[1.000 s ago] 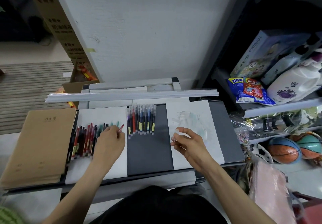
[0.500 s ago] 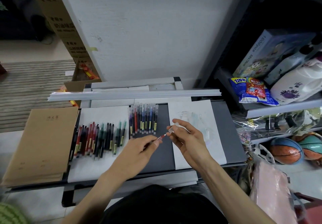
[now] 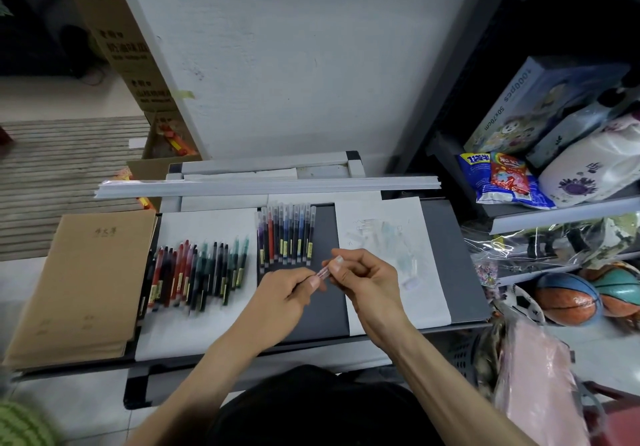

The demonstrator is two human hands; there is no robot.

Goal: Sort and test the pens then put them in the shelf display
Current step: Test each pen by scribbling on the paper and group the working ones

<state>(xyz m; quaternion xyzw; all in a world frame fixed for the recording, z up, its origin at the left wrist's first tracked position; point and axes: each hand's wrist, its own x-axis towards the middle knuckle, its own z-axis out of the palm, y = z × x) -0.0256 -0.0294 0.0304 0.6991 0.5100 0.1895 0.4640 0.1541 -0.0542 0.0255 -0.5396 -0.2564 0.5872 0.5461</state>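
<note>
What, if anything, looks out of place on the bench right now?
Only the loose pens on the left white sheet: they lie fanned and overlapping at uneven angles, unlike the straight capped row beside them. The faint marks on the right sheet look like test scribbles, not a spill. Nothing seems damaged.

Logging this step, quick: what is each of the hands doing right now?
Left hand: grips the pen by its body.
Right hand: pinches the same pen at its clear end.
</note>
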